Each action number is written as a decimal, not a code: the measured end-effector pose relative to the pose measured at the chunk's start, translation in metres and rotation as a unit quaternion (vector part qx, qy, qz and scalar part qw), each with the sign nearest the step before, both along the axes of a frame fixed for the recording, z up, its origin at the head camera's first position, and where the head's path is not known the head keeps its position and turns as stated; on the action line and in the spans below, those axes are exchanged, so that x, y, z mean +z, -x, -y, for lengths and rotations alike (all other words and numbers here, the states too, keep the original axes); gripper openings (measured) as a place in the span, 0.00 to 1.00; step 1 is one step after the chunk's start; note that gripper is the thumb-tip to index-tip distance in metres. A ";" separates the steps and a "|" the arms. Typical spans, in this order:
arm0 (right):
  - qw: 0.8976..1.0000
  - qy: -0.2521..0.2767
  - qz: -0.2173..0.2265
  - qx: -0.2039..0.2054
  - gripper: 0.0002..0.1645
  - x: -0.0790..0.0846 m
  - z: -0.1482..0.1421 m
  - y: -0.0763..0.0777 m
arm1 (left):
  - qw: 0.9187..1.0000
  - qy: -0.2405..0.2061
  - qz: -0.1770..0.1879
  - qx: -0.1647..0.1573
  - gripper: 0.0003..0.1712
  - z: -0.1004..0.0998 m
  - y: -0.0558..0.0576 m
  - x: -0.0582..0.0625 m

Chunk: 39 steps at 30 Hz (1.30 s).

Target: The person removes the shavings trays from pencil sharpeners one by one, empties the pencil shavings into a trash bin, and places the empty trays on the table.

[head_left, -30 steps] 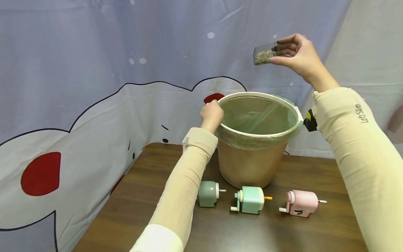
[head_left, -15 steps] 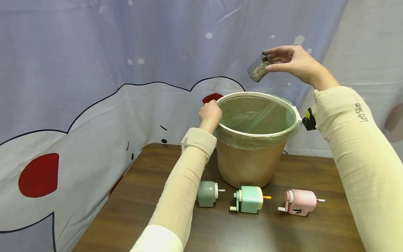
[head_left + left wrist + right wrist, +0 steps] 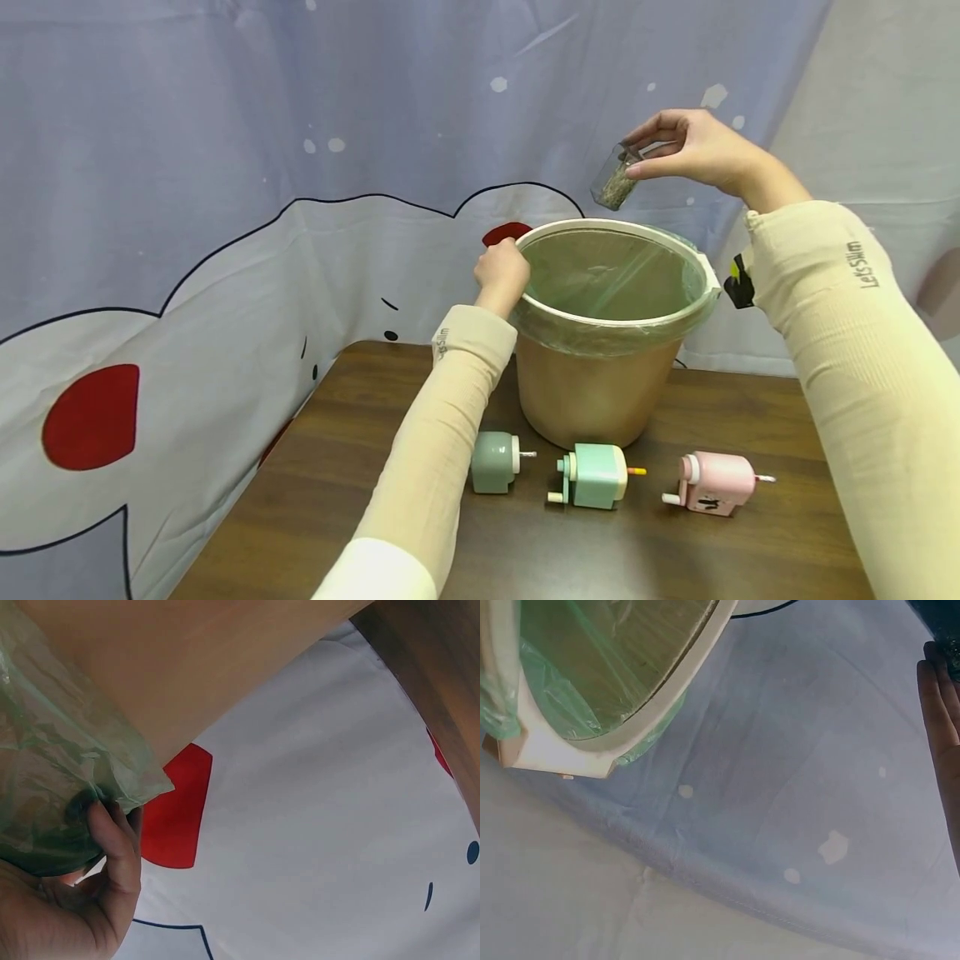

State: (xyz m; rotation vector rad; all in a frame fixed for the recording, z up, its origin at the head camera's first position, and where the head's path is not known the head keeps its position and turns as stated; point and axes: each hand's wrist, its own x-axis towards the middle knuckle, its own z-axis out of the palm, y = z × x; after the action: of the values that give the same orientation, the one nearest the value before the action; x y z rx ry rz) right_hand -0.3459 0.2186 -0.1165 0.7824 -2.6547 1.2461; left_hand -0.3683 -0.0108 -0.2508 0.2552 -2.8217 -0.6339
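My right hand (image 3: 701,154) pinches a small clear plastic shavings box (image 3: 609,185) between thumb and fingers, above the far rim of the trash bin (image 3: 592,396). Pale pencil shavings (image 3: 618,188) lie inside the box, which is tilted with one end down to the left. Only its dark edge shows in the right wrist view, beside the fingers (image 3: 935,705). On the bin's left side, my left hand (image 3: 502,271) grips the rim. There its fingers curl over the green bin liner (image 3: 94,761), seen in the left wrist view.
Along the table (image 3: 315,500), in front of the bin, stand three crank pencil sharpeners: a dark green one (image 3: 492,462) partly behind my left sleeve, a mint one (image 3: 598,475) and a pink one (image 3: 723,483). A patterned curtain (image 3: 360,125) hangs close behind the bin.
My right hand has come down and a little left, and the shavings box has tipped from nearly level to steeply slanted. The left hand keeps its hold on the rim.
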 end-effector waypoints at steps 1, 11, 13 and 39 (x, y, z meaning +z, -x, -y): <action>1.000 -0.001 0.001 0.000 0.21 0.000 0.001 0.001 | 1.000 0.001 0.001 0.001 0.17 0.000 0.000 0.000; 0.998 -0.055 -0.011 -0.001 0.27 -0.003 -0.004 -0.009 | 1.000 0.003 0.003 -0.007 0.16 -0.010 -0.001 0.000; 0.999 -0.052 -0.010 0.007 0.27 -0.004 -0.004 -0.010 | 1.000 -0.002 -0.001 -0.006 0.16 -0.013 -0.001 0.000; 0.947 -0.303 -0.081 0.074 0.30 -0.008 0.019 -0.007 | 0.999 -0.021 -0.027 -0.001 0.13 -0.004 -0.002 -0.002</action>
State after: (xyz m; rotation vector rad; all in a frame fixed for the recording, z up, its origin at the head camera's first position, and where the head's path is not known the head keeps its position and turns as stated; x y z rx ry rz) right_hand -0.3385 0.1992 -0.1249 1.1156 -2.8916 0.3318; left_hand -0.3660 -0.0065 -0.2523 0.2400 -2.7606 -0.6893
